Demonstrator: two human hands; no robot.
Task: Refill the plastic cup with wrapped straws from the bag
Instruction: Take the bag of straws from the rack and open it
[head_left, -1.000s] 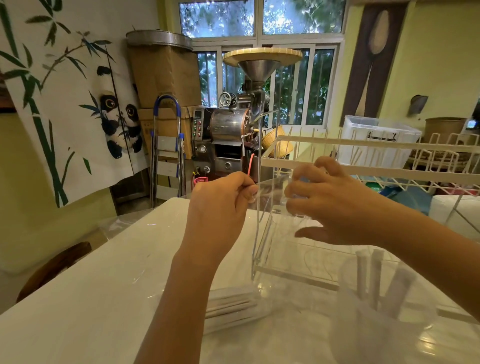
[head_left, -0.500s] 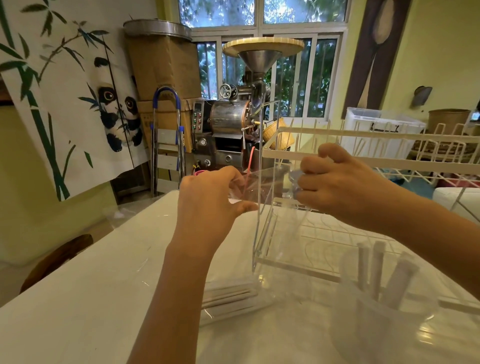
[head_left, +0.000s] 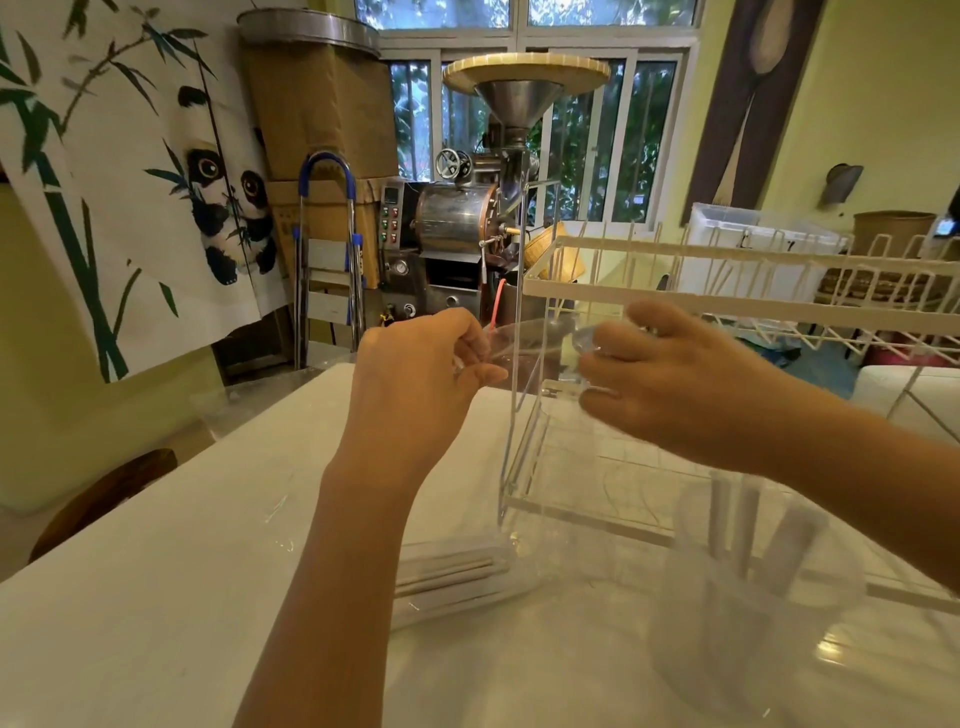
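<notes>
Left hand (head_left: 415, 384) was raised over the worktop (head_left: 156, 571), fingers curled, thumb and forefinger pinched on the edge of a clear bag (head_left: 524, 343). Right hand (head_left: 670, 379) was up at the same height, fingers closed on the opposite edge of that bag. The film was stretched between the two hands, hard to see against the background; whether the mouth was open I could not tell.

Below the hands a bundle of wrapped straws (head_left: 452, 571) lay flat on the worktop, seemingly inside the lower end of the clear bag, though the film there was too faint to be sure. The straws were pale, lying side by side, pointing left to right.

The plastic cup (head_left: 737, 623) stood at lower right on the worktop, blurred, near the camera, under the right forearm. A few wrapped straws stood upright or leaning in it; count unclear.

A clear acrylic box (head_left: 571, 467) stood on the worktop just behind the straws and cup, beside a white wire rack (head_left: 727, 270) running off to the right.

Further back, off the worktop: a metal coffee roaster (head_left: 467, 223) with a funnel on top, a folded step ladder (head_left: 327, 260) with blue grips, cardboard boxes (head_left: 322, 104), and a panda-and-bamboo cloth (head_left: 156, 182) on the left wall. Windows (head_left: 519, 130) were behind the roaster.
</notes>
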